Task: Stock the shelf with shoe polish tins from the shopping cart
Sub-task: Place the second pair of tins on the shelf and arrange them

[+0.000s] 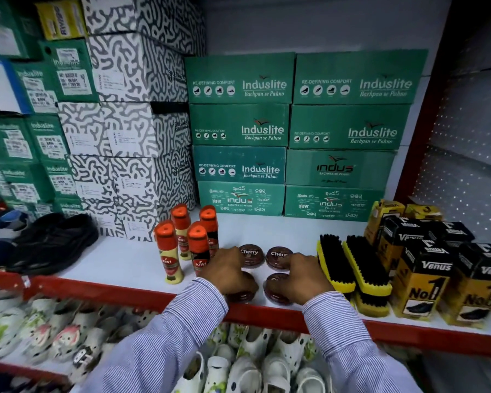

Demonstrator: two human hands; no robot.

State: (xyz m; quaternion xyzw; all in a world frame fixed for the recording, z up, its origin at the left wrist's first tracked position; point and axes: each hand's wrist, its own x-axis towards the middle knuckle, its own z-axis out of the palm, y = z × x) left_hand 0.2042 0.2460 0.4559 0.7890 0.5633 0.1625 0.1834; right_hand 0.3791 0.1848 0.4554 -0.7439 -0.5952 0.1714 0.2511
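Observation:
Two dark brown round tins marked "Cherry" lie flat side by side on the white shelf (pixel 119 259): the back left tin (pixel 250 255) and the back right tin (pixel 278 256). In front of them sit two more. My left hand (pixel 228 272) lies over the front left tin (pixel 240 295), fingers curled on it. My right hand (pixel 302 279) rests on the right side of the front right tin (pixel 275 287), fingers bent around it. Both sleeves are blue striped. No shopping cart is in view.
Several Kiwi liquid polish bottles (pixel 182 239) stand left of the tins. Yellow shoe brushes (pixel 352 268) and black-yellow Venus boxes (pixel 425 279) crowd the right. Green Induslite shoe boxes (pixel 295 137) are stacked behind. Black shoes (pixel 54 242) sit far left. White clogs (pixel 238 364) fill the lower shelf.

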